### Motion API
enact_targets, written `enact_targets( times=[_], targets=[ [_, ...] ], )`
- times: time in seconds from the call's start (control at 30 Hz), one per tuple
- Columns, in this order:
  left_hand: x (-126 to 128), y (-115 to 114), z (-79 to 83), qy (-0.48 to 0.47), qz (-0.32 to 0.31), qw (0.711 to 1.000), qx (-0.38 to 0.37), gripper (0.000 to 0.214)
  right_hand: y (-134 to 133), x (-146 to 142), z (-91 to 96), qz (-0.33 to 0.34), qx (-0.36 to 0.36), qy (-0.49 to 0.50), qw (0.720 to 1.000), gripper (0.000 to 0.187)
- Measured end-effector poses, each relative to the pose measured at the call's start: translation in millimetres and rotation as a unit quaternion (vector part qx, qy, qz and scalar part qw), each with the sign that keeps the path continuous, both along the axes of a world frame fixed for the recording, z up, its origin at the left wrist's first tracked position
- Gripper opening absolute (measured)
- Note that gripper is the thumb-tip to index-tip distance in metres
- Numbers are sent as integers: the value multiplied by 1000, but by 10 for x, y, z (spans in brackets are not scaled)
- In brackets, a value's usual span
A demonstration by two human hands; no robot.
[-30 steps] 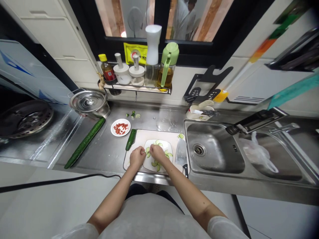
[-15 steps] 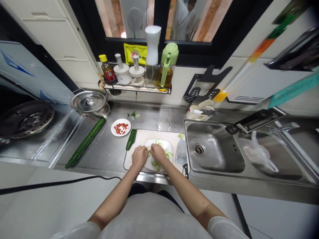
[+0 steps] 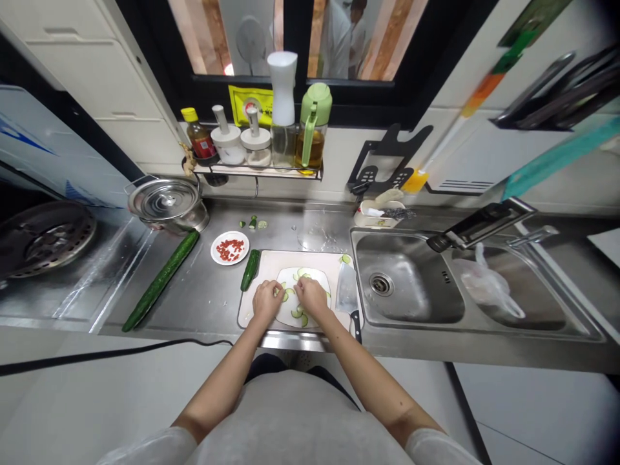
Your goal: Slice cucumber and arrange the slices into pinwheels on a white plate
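A white plate (image 3: 290,318) with thin cucumber slices (image 3: 300,316) set around it rests on the pale cutting board (image 3: 249,310). Over the plate's left side, my left hand (image 3: 268,301) is closed in a pinch, with a bit of cucumber slice showing at its fingertips. My right hand (image 3: 311,298) is curled over the plate's right half, its fingertips together near more slices; what they hold is hidden. Right of the plate lies a cleaver (image 3: 346,290), its black handle towards me. A cut cucumber piece (image 3: 250,270) lies along the board's left edge.
A small plate of chopped red pieces (image 3: 230,248) and a whole cucumber (image 3: 162,281) lie left. Behind them stands a lidded steel pot (image 3: 169,203). The double sink (image 3: 411,284) is on the right. Bottles and jars fill the wall rack (image 3: 261,169).
My hands have moved slightly apart over the plate. The whole view has shifted a little, with the counter things now further left in the picture.
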State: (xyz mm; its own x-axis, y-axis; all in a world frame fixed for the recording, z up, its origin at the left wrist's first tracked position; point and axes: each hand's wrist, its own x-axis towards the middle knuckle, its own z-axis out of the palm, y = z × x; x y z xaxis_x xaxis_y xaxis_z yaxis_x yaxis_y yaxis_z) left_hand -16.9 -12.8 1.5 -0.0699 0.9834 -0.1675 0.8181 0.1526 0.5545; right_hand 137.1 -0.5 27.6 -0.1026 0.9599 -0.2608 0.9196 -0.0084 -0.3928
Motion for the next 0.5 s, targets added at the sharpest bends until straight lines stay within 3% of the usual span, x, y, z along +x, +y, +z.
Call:
enact_targets(
  times=[0.17,0.33,0.5],
  targets=[
    [-121,-45,64,-50,31,998,35,12,-204,446,81,-77,63,69,993,23],
    [-402,-125,87,-79,80,991,68,16,-543,990,59,-179,91,103,974,31],
    [-692,-116,64,-97,139,982,83,20,-793,1226,-35,-222,90,117,964,35]
  ],
)
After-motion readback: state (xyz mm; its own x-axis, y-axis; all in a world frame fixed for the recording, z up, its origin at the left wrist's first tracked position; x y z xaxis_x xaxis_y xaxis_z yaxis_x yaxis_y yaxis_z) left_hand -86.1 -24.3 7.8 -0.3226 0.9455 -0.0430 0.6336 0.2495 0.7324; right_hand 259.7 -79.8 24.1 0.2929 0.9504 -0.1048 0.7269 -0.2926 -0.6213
